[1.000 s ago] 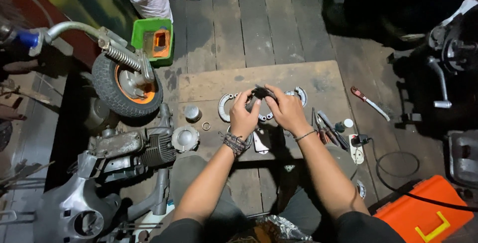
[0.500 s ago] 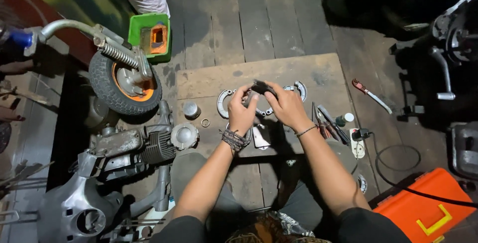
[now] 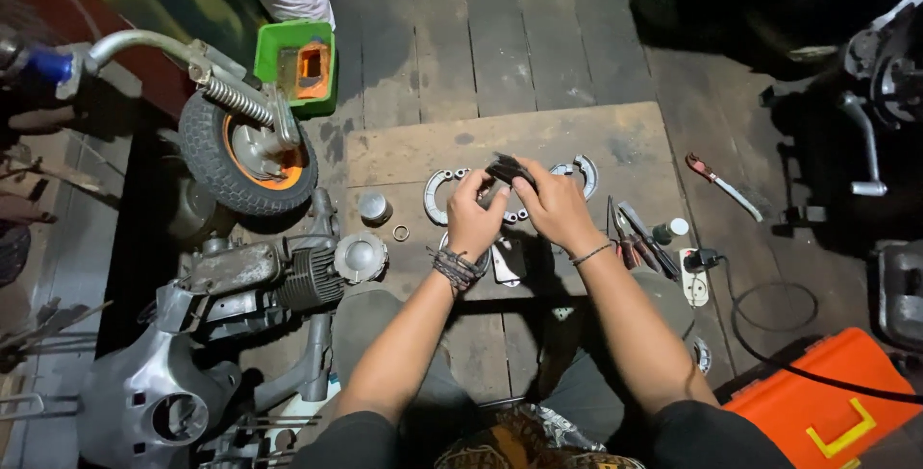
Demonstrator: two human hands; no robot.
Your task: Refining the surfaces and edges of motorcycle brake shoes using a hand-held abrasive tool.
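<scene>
- Your left hand [image 3: 473, 222] and right hand [image 3: 553, 208] meet over the wooden board [image 3: 404, 157], fingers closed together on a small dark part [image 3: 508, 170].
- The part sits just ahead of your fingertips, its long axis running left to right, equally near both hands.
- Curved brake shoes [image 3: 435, 196] lie beneath and beside it.

Worn wood, dull metal, bright plastic

The board [image 3: 577, 133] is rough, stained wood; the brake shoes [image 3: 437, 195] look like matt grey metal; the toolbox [image 3: 827, 407] is glossy orange plastic; the tyre [image 3: 207, 166] is matt rubber.
</scene>
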